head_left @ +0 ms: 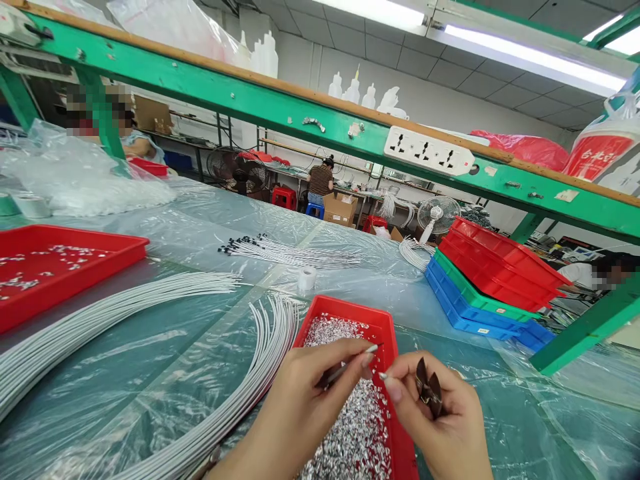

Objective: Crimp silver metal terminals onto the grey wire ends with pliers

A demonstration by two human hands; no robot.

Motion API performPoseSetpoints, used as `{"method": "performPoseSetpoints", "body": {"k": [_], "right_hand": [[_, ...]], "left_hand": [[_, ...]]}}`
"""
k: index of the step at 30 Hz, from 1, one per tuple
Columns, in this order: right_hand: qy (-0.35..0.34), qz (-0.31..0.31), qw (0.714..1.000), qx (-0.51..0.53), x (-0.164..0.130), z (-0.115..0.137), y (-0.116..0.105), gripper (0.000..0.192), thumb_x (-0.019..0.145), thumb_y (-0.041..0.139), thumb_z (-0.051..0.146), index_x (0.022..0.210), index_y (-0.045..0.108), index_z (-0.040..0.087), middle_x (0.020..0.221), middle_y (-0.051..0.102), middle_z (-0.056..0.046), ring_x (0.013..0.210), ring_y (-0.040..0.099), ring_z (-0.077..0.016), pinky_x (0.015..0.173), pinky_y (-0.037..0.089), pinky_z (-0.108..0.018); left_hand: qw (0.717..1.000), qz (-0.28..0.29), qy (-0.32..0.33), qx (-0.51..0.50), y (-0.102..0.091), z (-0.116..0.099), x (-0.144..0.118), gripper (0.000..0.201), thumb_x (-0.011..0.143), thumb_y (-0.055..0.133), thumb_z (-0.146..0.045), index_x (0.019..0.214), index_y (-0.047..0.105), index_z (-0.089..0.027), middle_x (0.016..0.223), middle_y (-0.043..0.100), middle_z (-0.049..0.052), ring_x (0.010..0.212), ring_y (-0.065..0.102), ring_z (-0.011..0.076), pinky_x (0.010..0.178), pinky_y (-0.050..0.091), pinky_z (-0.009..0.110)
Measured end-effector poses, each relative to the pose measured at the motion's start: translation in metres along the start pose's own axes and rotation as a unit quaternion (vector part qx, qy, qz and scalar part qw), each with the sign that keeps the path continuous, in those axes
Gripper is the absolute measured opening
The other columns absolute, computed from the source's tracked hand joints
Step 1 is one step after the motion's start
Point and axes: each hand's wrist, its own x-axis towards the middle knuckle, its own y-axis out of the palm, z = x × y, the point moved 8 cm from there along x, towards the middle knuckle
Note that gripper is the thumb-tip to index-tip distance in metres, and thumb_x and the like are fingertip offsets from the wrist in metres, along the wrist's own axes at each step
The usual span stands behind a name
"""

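My left hand (320, 390) is closed in a pinch on a white cable (371, 349), whose thin dark tip points to the right. Close beside it, my right hand (437, 417) pinches a small pale, shiny piece (383, 376) between thumb and forefinger. A dark brown object with pointed, leaf-like ends (429, 388) also sits among the right hand's fingers; its kind is unclear. The two hands are apart, above a red tray (404, 440) holding many small silvery metal pieces (345, 427). A bundle of white cables (265, 373) curves along the table left of this tray.
Another cable bundle (125, 307) and a red tray (125, 245) lie left. Black-ended cables (300, 253) and a white roll (307, 278) lie beyond the hands. Stacked trays (490, 273) stand right. A green shelf beam (300, 113) with a power strip (429, 151) crosses above.
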Motion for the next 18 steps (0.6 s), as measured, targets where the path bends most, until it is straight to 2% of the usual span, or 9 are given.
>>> {"method": "performPoseSetpoints", "body": {"k": [3,6,9,11,13,15,18], "right_hand": [[-0.008,-0.01,1.0,-0.019,-0.003,0.002,-0.005,0.011,0.078,0.065,0.026,0.067,0.065,0.022,0.052,0.031,0.008,0.045,0.018,-0.0095,0.044,0.011,-0.022],[-0.029,-0.034,0.998,-0.049,0.005,-0.003,-0.017,0.015,0.084,0.064,0.031,0.071,0.065,0.022,0.055,0.036,0.006,0.047,0.025,-0.0106,0.045,0.015,-0.022],[-0.059,-0.049,0.992,-0.095,0.024,-0.016,-0.028,0.023,0.091,0.06,0.039,0.08,0.065,0.019,0.058,0.037,0.005,0.049,0.029,-0.0116,0.044,0.02,-0.022],[-0.076,-0.056,0.987,-0.132,0.038,-0.025,-0.033,0.031,0.093,0.057,0.043,0.076,0.061,0.017,0.058,0.035,0.004,0.05,0.03,-0.012,0.044,0.023,-0.021],[-0.087,-0.048,0.987,-0.127,0.047,-0.033,-0.034,0.036,0.088,0.06,0.044,0.066,0.055,0.017,0.058,0.035,0.004,0.051,0.032,-0.0122,0.045,0.025,-0.021],[-0.095,-0.037,0.988,-0.113,0.051,-0.037,-0.035,0.038,0.084,0.064,0.044,0.061,0.051,0.017,0.058,0.034,0.004,0.051,0.031,-0.0117,0.044,0.025,-0.021],[-0.113,-0.05,0.985,-0.123,0.049,-0.037,-0.04,0.038,0.083,0.068,0.048,0.066,0.057,0.015,0.058,0.041,0.003,0.05,0.038,-0.0125,0.045,0.032,-0.021]], "left_hand": [[0.998,-0.023,-0.03,-0.051,-0.003,0.011,0.006,0.019,0.09,0.058,-0.027,0.079,0.071,-0.019,0.073,0.071,0.003,0.061,0.058,0.0127,0.057,0.039,0.024],[0.991,-0.01,-0.062,-0.118,-0.002,0.018,0.009,0.029,0.093,0.052,-0.035,0.077,0.067,-0.017,0.066,0.068,0.003,0.046,0.043,0.0081,0.043,0.027,0.022],[0.981,-0.007,-0.079,-0.175,-0.005,0.018,0.009,0.03,0.094,0.049,-0.044,0.098,0.061,-0.017,0.063,0.066,0.001,0.035,0.031,0.0052,0.036,0.019,0.02],[0.974,-0.018,-0.084,-0.208,-0.009,0.017,0.008,0.037,0.093,0.05,-0.048,0.114,0.053,-0.018,0.061,0.064,-0.002,0.033,0.031,0.0046,0.035,0.021,0.019],[0.969,-0.037,-0.084,-0.23,-0.015,0.016,0.005,0.041,0.091,0.053,-0.05,0.116,0.05,-0.018,0.059,0.061,-0.004,0.032,0.032,0.0038,0.036,0.022,0.018],[0.964,-0.065,-0.084,-0.243,-0.024,0.016,-0.001,0.038,0.09,0.056,-0.051,0.108,0.052,-0.018,0.056,0.059,-0.005,0.031,0.032,0.0029,0.035,0.02,0.017],[0.956,-0.143,-0.071,-0.245,-0.049,0.013,-0.019,0.036,0.086,0.064,-0.049,0.1,0.055,-0.017,0.056,0.06,-0.004,0.031,0.035,0.0028,0.035,0.023,0.015]]}}
